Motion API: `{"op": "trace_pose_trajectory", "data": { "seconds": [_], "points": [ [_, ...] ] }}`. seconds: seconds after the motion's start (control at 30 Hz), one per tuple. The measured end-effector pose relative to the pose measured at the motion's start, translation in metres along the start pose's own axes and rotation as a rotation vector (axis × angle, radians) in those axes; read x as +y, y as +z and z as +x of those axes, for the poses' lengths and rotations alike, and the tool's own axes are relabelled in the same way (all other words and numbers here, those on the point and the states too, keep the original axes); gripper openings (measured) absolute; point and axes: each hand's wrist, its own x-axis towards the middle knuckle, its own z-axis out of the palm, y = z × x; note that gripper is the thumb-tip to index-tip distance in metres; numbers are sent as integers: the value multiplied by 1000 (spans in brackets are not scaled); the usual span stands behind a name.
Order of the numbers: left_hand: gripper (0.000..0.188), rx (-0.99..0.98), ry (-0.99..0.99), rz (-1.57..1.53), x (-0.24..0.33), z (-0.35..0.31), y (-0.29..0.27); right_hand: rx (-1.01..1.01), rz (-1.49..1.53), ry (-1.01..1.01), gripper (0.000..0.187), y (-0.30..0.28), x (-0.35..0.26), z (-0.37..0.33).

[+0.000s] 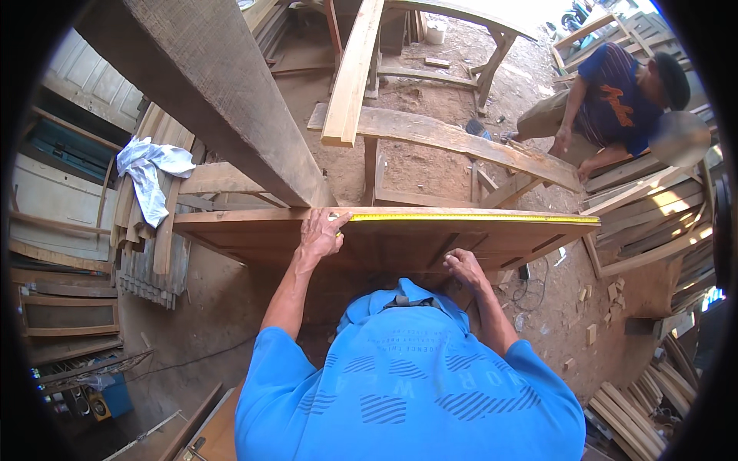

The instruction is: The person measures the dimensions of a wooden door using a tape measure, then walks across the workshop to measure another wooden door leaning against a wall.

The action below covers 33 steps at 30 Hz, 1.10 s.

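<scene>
A brown panelled wooden door [384, 244] stands on its long edge in front of me. Along its upper edge runs the yellow blade of a tape measure [477, 217], stretched out to the door's right end. My left hand [321, 233] is closed around the tape measure at that edge, close to a thick wooden post; its fingers hide most of the case. Lower and to the right, my right hand [465, 269] hovers in front of the door's face with its fingers curled together. Whatever those fingers may hold is too small to make out.
A thick wooden post [223, 100] rises just beyond the door. Behind it stands a rough trestle bench [461, 142] with a plank [354, 77] across it. At the far right another person [615, 107] bends over timber frames. Stacked boards [157, 177] with a white cloth [154, 173] are at left.
</scene>
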Motion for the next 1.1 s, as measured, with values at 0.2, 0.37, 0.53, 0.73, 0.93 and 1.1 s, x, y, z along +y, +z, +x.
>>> {"op": "trace_pose_trajectory", "data": {
  "seconds": [0.2,0.37,0.53,0.73,0.93,1.1],
  "points": [
    [58,-5,-12,-4,1,0,-1,1,-10,3,25,3,-5,0],
    [59,0,-6,-4,-1,-2,2,-10,-35,-14,25,3,-7,0],
    [60,10,-1,-11,3,-3,-1,-9,-37,-21,26,1,-9,-1],
    [58,69,46,26,-4,-2,4,12,-140,-53,30,3,-9,2],
    [62,42,72,-12,-3,4,1,49,-160,-83,35,6,-1,7],
    [61,5,86,-21,-2,10,-1,55,-84,-21,37,8,-11,-6]
  ]
}}
